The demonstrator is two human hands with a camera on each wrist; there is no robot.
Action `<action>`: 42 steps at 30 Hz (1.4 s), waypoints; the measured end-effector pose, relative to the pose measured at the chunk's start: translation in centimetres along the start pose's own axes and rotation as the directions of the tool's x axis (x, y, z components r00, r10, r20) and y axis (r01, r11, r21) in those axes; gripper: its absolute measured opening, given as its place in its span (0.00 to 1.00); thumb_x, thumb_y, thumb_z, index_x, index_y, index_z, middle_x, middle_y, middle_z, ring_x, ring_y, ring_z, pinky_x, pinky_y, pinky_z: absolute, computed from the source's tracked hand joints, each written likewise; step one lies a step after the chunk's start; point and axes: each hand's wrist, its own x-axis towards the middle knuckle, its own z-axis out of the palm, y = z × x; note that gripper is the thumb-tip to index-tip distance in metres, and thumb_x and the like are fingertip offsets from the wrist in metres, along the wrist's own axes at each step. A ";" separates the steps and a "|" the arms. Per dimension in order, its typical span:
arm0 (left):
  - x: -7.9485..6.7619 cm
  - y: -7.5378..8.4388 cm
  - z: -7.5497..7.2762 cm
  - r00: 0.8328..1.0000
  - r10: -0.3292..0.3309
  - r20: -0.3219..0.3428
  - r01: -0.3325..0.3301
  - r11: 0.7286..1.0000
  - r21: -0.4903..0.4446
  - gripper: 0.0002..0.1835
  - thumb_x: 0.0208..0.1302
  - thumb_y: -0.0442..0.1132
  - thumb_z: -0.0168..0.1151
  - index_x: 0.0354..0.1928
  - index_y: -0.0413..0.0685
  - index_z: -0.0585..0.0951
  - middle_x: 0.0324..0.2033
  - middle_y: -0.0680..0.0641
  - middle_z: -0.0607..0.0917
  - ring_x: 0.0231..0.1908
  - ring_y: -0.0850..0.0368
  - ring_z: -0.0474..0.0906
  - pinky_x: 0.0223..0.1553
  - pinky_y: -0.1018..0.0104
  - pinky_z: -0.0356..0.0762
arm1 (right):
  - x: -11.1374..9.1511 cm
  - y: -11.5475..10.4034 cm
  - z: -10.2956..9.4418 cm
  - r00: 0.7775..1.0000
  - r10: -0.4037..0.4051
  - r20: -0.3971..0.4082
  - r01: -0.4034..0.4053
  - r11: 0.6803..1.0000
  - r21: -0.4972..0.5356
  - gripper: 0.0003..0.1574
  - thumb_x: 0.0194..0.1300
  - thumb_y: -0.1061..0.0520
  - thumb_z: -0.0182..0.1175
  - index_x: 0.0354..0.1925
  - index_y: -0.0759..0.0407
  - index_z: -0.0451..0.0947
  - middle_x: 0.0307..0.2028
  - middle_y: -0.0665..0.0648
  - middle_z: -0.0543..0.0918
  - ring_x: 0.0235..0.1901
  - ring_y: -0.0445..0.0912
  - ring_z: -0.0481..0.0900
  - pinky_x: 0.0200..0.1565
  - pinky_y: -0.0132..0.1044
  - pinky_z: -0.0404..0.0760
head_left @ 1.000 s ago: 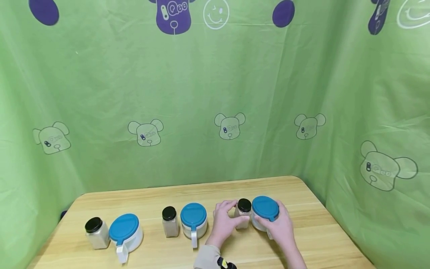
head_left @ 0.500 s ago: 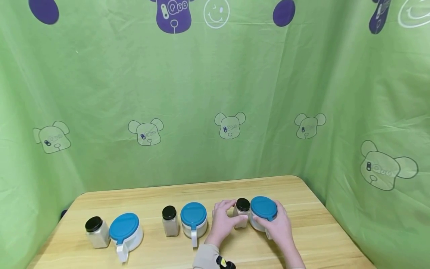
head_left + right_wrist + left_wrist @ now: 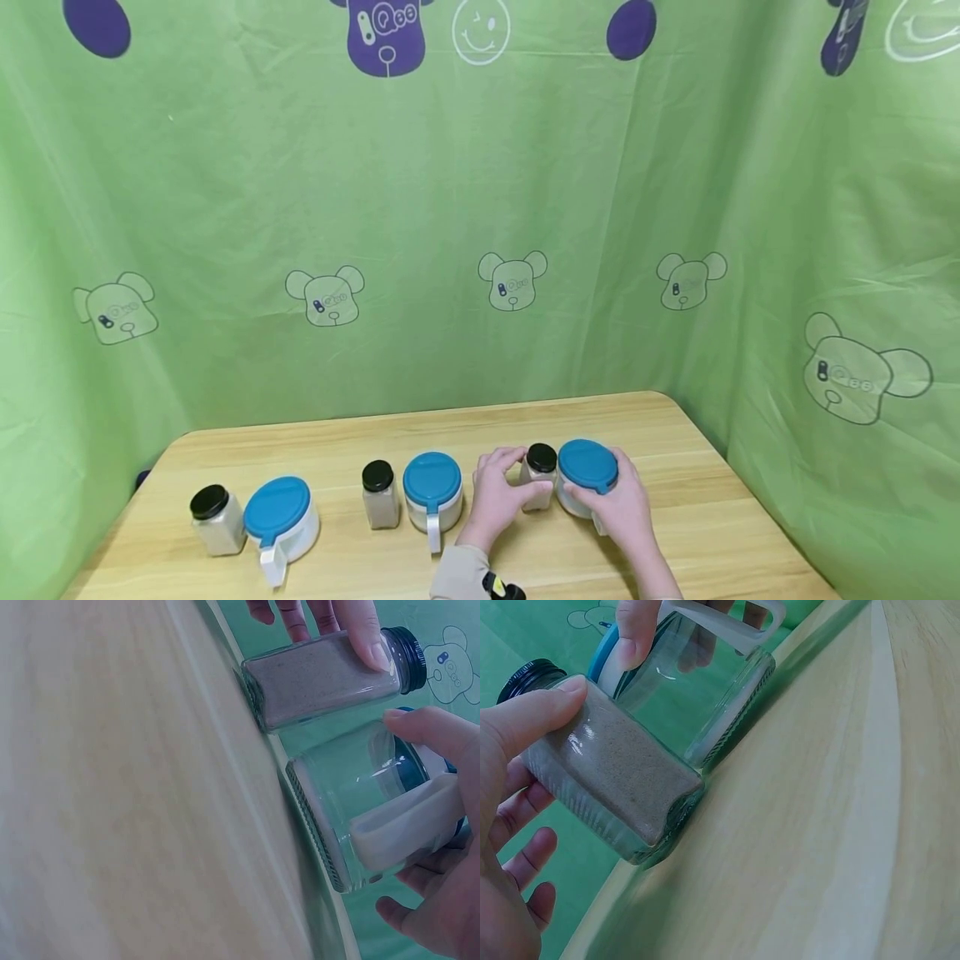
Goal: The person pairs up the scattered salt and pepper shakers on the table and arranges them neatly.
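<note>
My left hand (image 3: pixel 497 496) holds a small square glass jar (image 3: pixel 622 765) with a black lid, thumb on the near side and fingertips behind. The jar stands upright and contains greyish-brown powder. Right beside it is a round glass seasoning pot (image 3: pixel 345 795) with a blue lid (image 3: pixel 588 466) and a white handle (image 3: pixel 405 825). Around that pot's upper part my right hand (image 3: pixel 626 504) curls, its thumb near the lid on the left side. A little white content lies at the pot's bottom. Both containers rest on the wooden table (image 3: pixel 720 533).
Two similar pairs stand to the left: a black-lidded jar (image 3: pixel 381 500) by a blue-lidded pot (image 3: pixel 432 483), and another black-lidded jar (image 3: pixel 219 527) by a blue-lidded pot (image 3: pixel 279 512). Green printed cloth (image 3: pixel 420 358) hangs behind the table and at its sides.
The jar and the pot in my hands have shifted slightly left. Both hands keep their hold, and the other pairs stay in place.
</note>
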 end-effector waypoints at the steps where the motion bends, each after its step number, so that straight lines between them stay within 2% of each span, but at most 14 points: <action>1: 0.0 0.0 0.0 1.000 0.000 0.002 0.000 1.000 -0.002 0.32 0.46 0.56 0.76 0.55 0.58 0.82 0.52 0.58 0.82 0.58 0.55 0.67 0.60 0.50 0.61 | 0.0 0.0 0.0 1.000 0.000 0.000 0.000 1.000 0.002 0.63 0.46 0.43 0.76 0.69 0.67 0.55 0.63 0.72 0.69 0.61 0.67 0.70 0.59 0.65 0.69; 23: 0.0 0.0 0.0 1.000 -0.007 0.015 0.007 1.000 0.005 0.32 0.46 0.56 0.77 0.56 0.58 0.82 0.51 0.58 0.82 0.58 0.55 0.67 0.60 0.49 0.61 | 0.3 0.3 0.2 1.000 -0.004 0.017 0.004 1.000 -0.007 0.63 0.46 0.41 0.76 0.69 0.65 0.56 0.63 0.70 0.69 0.61 0.66 0.70 0.60 0.64 0.69; 33: 0.0 0.0 0.0 0.999 -0.030 0.025 0.030 1.000 0.008 0.32 0.45 0.56 0.77 0.56 0.58 0.82 0.52 0.58 0.82 0.57 0.55 0.67 0.58 0.51 0.63 | 0.1 -0.1 0.0 1.000 -0.010 0.027 0.011 1.000 -0.029 0.65 0.46 0.42 0.77 0.69 0.68 0.54 0.63 0.73 0.69 0.60 0.67 0.71 0.59 0.65 0.70; 42: 0.1 0.0 -0.2 1.000 -0.013 0.024 0.013 1.000 0.011 0.31 0.44 0.55 0.77 0.54 0.60 0.82 0.50 0.59 0.82 0.54 0.58 0.67 0.56 0.55 0.63 | 0.1 -0.1 0.0 0.999 -0.016 0.033 0.018 0.998 -0.055 0.66 0.46 0.41 0.76 0.69 0.70 0.53 0.63 0.74 0.68 0.60 0.68 0.70 0.58 0.66 0.70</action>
